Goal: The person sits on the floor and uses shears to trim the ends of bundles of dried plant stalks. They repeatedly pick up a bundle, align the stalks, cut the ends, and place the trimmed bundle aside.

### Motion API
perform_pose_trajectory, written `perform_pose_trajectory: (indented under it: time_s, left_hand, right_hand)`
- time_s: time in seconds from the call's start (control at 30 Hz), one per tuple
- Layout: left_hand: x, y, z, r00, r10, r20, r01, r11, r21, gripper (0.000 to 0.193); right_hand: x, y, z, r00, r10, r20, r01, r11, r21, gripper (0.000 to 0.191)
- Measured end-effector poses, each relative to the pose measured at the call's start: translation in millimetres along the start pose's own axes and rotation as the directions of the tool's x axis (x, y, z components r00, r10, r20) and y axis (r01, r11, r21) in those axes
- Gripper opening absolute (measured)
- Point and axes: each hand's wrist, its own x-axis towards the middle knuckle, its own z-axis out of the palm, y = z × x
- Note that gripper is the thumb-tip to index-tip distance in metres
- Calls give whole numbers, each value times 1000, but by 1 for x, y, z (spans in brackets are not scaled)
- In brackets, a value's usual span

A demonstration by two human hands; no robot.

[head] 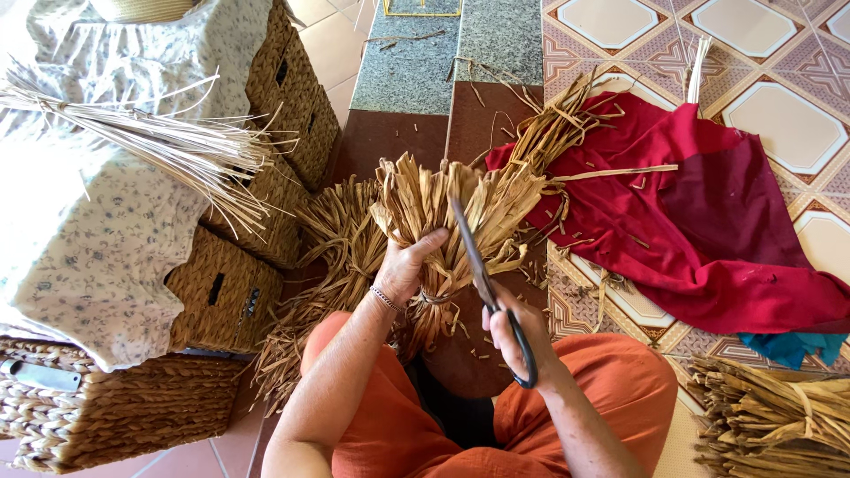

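Patterned tile floor (770, 115) carries a red cloth (708, 221) and woven baskets (221, 301). Above the lap, the left hand (403, 265) grips a dry, fibrous straw bundle (443, 208); the right hand (513, 336) holds black scissors (482, 274) against it.

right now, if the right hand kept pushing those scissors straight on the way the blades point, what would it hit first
Most likely the fanned top of the straw bundle that the left hand grips. The right hand aims the scissors up along it, blades seemingly already against the strands, though depth is unclear.
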Motion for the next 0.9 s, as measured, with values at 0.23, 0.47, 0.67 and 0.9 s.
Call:
perform_pose_trajectory:
  time_s: [0.23,0.47,0.67,0.9]
  left_hand:
    - [-7,6,8,984,163,78,-152,979,-136,48]
    - [-8,10,11,993,112,25,-105,977,-186,45]
    - [-14,12,15,983,166,79,-159,984,-82,42]
    - [-18,16,22,977,205,64,-198,976,-95,44]
  right_hand:
    - [10,2,4,986,159,-53,-147,972,183,72]
    - [7,-1,-3,997,-26,-69,28,999,28,86]
    - [12,-3,-2,987,-95,-133,60,967,-247,86]
    - [11,-9,-1,973,-160,-165,114,960,-257,89]
